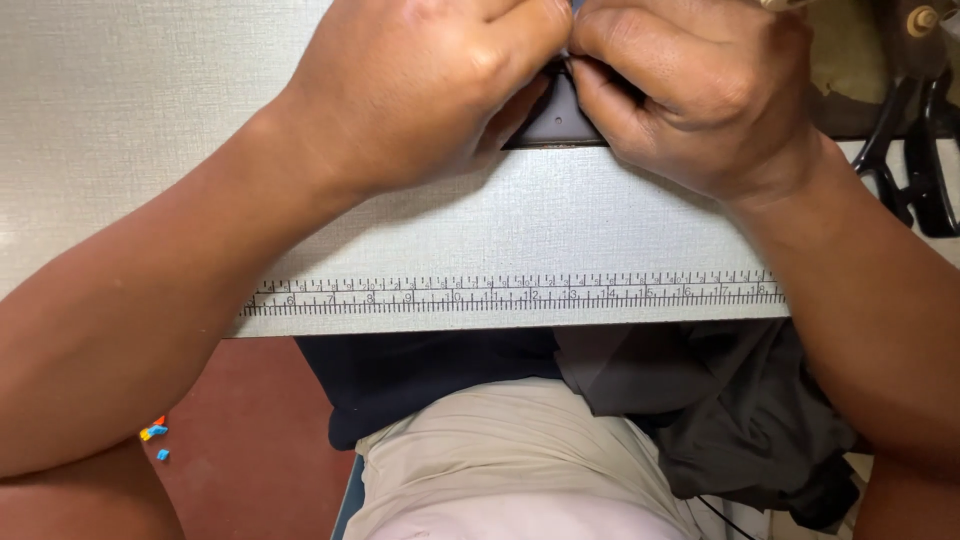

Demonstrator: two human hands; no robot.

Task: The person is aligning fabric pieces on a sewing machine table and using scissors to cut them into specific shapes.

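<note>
Two-handed, pinched a dark piece (558, 118) at the far side of the table (150, 120). Curled the left hand (420, 90) nearly into a fist, thumb and forefinger pressed tip to tip against those of the right hand (700, 95), likewise closed. Met right at the piece's upper edge, knuckle to knuckle, probably for mutual steadying on something small. Could not make out the exact thing between the fingertips: hidden by the fingers themselves. Rested the lower edge of the piece on the tabletop, seemingly to take its weight off the fingers. Angled both forearms inward over the near edge, likely for bracing.

Worked over a pale, woven-textured surface, with a printed measuring scale (520, 293) along its near edge, handy for checking lengths. Had black cloth (720, 410) bunched on the lap, just under the table edge on the right, beside a navy cloth (420, 375) and beige trousers (500, 450); within easy reach, presumably. Showed black metal loops (905, 150) at the table's right, kind unclear. Had a red-brown floor (250, 430) below, with a few bright scraps (153, 432) on it at the left.
</note>
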